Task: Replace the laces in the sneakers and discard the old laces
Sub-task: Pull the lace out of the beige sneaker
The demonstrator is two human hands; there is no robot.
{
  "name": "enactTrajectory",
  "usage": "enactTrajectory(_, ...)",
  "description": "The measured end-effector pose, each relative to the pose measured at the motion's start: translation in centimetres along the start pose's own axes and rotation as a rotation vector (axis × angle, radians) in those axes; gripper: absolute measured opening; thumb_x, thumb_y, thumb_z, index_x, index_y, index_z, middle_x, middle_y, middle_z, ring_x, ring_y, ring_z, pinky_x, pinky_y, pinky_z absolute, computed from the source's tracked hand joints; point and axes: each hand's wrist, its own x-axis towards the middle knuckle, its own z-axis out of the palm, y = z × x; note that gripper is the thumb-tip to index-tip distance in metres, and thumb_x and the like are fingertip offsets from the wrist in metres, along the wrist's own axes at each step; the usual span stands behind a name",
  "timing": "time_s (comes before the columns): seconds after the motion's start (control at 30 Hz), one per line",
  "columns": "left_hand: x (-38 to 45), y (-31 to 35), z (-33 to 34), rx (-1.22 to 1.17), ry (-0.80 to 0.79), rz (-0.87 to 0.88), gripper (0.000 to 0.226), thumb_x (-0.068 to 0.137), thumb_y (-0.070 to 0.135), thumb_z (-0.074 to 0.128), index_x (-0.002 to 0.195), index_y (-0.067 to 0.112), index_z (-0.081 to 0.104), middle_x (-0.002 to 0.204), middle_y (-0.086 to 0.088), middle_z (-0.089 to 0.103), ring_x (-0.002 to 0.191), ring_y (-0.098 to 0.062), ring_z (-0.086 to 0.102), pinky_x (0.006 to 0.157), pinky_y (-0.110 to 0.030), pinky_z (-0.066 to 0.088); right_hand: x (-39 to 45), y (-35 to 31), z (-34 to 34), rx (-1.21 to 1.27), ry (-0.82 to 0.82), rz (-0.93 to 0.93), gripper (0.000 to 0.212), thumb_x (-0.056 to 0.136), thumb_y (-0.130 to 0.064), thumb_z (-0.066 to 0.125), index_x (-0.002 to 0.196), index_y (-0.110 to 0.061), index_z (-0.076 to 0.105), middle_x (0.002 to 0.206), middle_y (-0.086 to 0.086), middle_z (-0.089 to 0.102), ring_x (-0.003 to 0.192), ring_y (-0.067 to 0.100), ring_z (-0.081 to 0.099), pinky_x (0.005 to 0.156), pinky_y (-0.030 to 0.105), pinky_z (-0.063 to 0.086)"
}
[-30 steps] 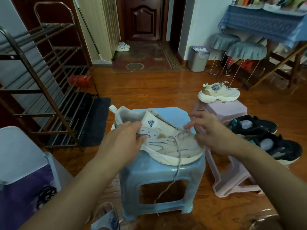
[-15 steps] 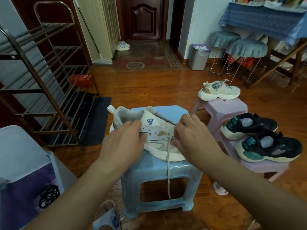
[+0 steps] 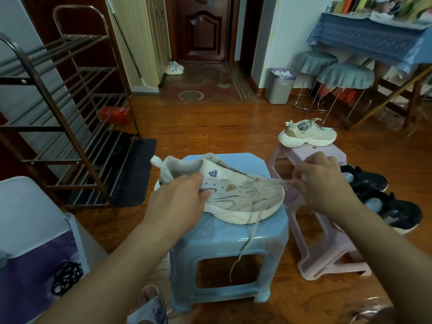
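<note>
Right hand (image 3: 325, 181) has moved out to the right, pinching the lace (image 3: 278, 183) taut — left hand (image 3: 180, 199) still grips the sneaker (image 3: 233, 197) on the stool (image 3: 233, 237).

A cream sneaker (image 3: 233, 192) lies on its side on a blue stool (image 3: 229, 249), held at the heel by the left hand (image 3: 177, 202). The right hand (image 3: 325, 181) seems to pinch the old lace (image 3: 245, 244) taut past the toe; its free end dangles over the stool's front. A matching sneaker (image 3: 307, 134) sits on a pink stool (image 3: 327, 253) beside black sneakers (image 3: 385, 202).
</note>
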Motion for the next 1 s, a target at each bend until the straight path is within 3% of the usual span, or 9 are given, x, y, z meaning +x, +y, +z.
enactTrajectory(0.1, 0.0, -0.1, -0.3, -0.021, -0.007, 0.007, 0.021, 0.103, 0.05, 0.049, 0.096, 0.031, 0.052, 0.081, 0.012, 0.052, 0.064, 0.0, 0.039, 0.052, -0.025, 0.026, -0.4, -1.6, -0.4, 0.033, 0.053, -0.13, 0.03, 0.086, -0.031, 0.074, 0.115, -0.027, 0.066, 0.123, 0.002, 0.05, 0.117, 0.024, 0.039, 0.098, 0.04, 0.042)
enactTrajectory(0.17, 0.0, 0.0, -0.3, -0.022, -0.002, 0.011, 0.02, 0.102, 0.05, 0.049, 0.096, 0.031, 0.051, 0.081, 0.013, 0.051, 0.063, -0.001, 0.038, 0.051, -0.024, 0.026, -0.9, -3.4, -0.5, 0.102, -0.002, -0.265, 0.044, 0.083, -0.038, 0.077, 0.123, -0.032, 0.06, 0.123, -0.004, 0.048, 0.119, 0.018, 0.037, 0.104, 0.038, 0.04)
enactTrajectory(0.23, -0.1, 0.1, -0.2, -0.011, 0.016, 0.01, 0.02, 0.102, 0.05, 0.05, 0.094, 0.031, 0.05, 0.08, 0.013, 0.049, 0.062, 0.0, 0.037, 0.051, -0.025, 0.025, -1.4, -5.4, 0.4, 0.088, -0.043, -0.372, 0.039, 0.082, -0.045, 0.076, 0.115, -0.029, 0.062, 0.115, -0.005, 0.052, 0.11, 0.018, 0.039, 0.1, 0.038, 0.043)
enactTrajectory(0.37, -0.2, 0.1, 0.1, 0.01, 0.048, 0.012, 0.022, 0.102, 0.05, 0.05, 0.092, 0.031, 0.047, 0.084, 0.012, 0.052, 0.067, -0.007, 0.041, 0.051, -0.026, 0.024, -1.5, -7.5, 1.6, 0.131, 0.15, -0.366, 0.039, 0.079, -0.05, 0.075, 0.099, -0.02, 0.059, 0.096, -0.001, 0.05, 0.09, 0.02, 0.044, 0.075, 0.037, 0.043)
enactTrajectory(0.57, -0.1, 0.0, 0.2, 0.007, 0.05, 0.026, 0.023, 0.101, 0.05, 0.05, 0.089, 0.032, 0.044, 0.087, 0.011, 0.055, 0.068, -0.008, 0.043, 0.051, -0.027, 0.025, -1.4, -8.3, 2.4, 0.073, 0.269, -0.436, 0.015, 0.088, -0.031, 0.071, 0.084, -0.018, 0.066, 0.085, 0.0, 0.051, 0.082, 0.022, 0.042, 0.065, 0.039, 0.038)
enactTrajectory(0.73, 0.0, 0.0, 0.1, 0.01, 0.039, 0.004, 0.021, 0.102, 0.051, 0.049, 0.095, 0.032, 0.05, 0.086, 0.012, 0.056, 0.063, -0.005, 0.04, 0.052, -0.029, 0.027, -1.3, -8.1, 2.1, 0.046, 0.236, -0.495, 0.016, 0.09, -0.02, 0.07, 0.077, -0.015, 0.061, 0.08, 0.001, 0.051, 0.076, 0.023, 0.042, 0.061, 0.041, 0.039)
enactTrajectory(0.87, 0.1, 0.1, 0.1, 0.003, 0.016, -0.008, 0.021, 0.103, 0.051, 0.048, 0.094, 0.033, 0.049, 0.079, 0.013, 0.051, 0.062, 0.0, 0.037, 0.051, -0.026, 0.025, -2.0, -4.8, 1.3, -0.045, 0.136, -0.414, 0.014, 0.083, -0.018, 0.076, 0.083, -0.015, 0.062, 0.083, 0.001, 0.053, 0.078, 0.021, 0.047, 0.065, 0.037, 0.042)
enactTrajectory(1.0, 0.5, -0.1, 0.1, -0.016, -0.007, -0.006, 0.02, 0.103, 0.052, 0.048, 0.097, 0.033, 0.051, 0.085, 0.012, 0.057, 0.067, -0.004, 0.044, 0.054, -0.029, 0.03, -1.5, 0.5, -1.8, -0.256, -0.061, 0.056, 0.014, 0.093, -0.021, 0.063, 0.105, -0.013, 0.062, 0.097, 0.005, 0.052, 0.095, 0.024, 0.051, 0.084, 0.039, 0.054)
